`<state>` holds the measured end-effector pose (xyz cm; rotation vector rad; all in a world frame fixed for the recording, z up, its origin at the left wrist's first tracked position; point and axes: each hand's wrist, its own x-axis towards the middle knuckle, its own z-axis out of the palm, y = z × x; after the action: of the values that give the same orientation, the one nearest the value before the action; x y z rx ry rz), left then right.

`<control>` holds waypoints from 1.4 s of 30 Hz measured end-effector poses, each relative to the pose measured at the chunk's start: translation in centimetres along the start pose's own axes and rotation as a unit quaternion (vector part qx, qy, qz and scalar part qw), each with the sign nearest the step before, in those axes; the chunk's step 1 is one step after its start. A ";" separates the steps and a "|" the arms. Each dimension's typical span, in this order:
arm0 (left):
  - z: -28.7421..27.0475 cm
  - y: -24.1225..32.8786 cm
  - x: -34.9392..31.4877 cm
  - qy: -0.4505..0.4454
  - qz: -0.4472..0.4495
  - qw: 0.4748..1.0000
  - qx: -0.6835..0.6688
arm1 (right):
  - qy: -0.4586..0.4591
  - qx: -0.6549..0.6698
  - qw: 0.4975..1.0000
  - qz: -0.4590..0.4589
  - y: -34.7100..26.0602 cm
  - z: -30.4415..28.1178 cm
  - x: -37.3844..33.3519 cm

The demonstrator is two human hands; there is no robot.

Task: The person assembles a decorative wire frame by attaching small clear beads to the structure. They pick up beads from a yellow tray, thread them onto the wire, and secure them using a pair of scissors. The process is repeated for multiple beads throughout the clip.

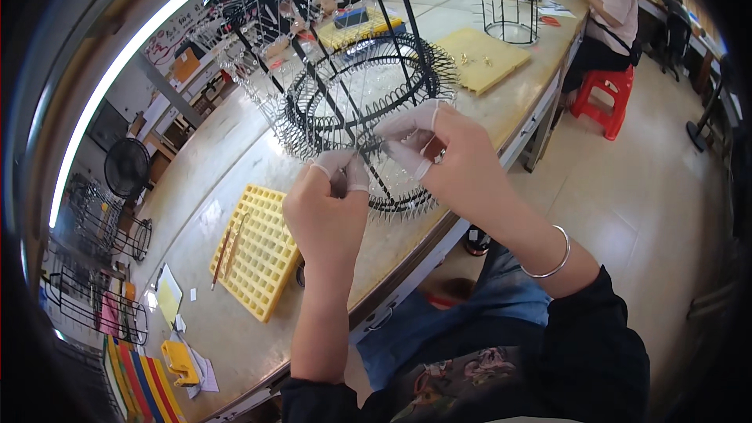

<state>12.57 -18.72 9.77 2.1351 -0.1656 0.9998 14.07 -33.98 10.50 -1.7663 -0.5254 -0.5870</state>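
Head view: two bare forearms reach in from the near side to a black wire frame (pixel 342 120), ringed with coiled hooks, at a long table (pixel 219 160). The left hand (pixel 326 207), its fingertips in pale covers, is at the frame's near left side, thumb and fingers bunched close to the coils. The right hand (pixel 462 153), likewise covered at the fingertips and with a bangle (pixel 558 254) at the wrist, comes in from the right, thumb and forefinger bent toward the same spot. The two sets of fingertips are near each other; whether either hand grasps a small piece or the frame itself cannot be told. The frame lies just beyond both hands, its far rings away from them and its near ring close to the table's near edge, which slants from near left to far right. Just left of the left hand is a yellow tray (pixel 270 278) of square pockets, a thin brown stick (pixel 221 265) lying along it. Tabletop spreads left of the frame and continues between frame and tray. Far right of the frame, a yellow board (pixel 479 70) holds small gold-coloured pieces; past the right edge, floor (pixel 587 211) stretches toward a red stool (pixel 607 102) where a co-worker (pixel 615 0) sits.
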 end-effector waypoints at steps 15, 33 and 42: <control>-0.2 0.9 -2.0 0.038 0.095 0.995 -0.002 | -0.055 0.093 0.990 0.086 -0.6 0.2 -0.8; -5.5 1.2 -2.3 -0.073 0.020 0.994 -0.084 | -0.181 0.301 0.907 0.231 -0.6 0.4 -1.0; -6.4 1.6 -2.3 0.009 0.098 0.995 0.006 | -0.185 0.373 0.879 0.232 -0.5 0.2 -1.1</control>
<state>6.50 -15.86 11.71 2.1517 -0.3667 1.1332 12.97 -33.69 10.15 -1.1755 -0.4733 0.2890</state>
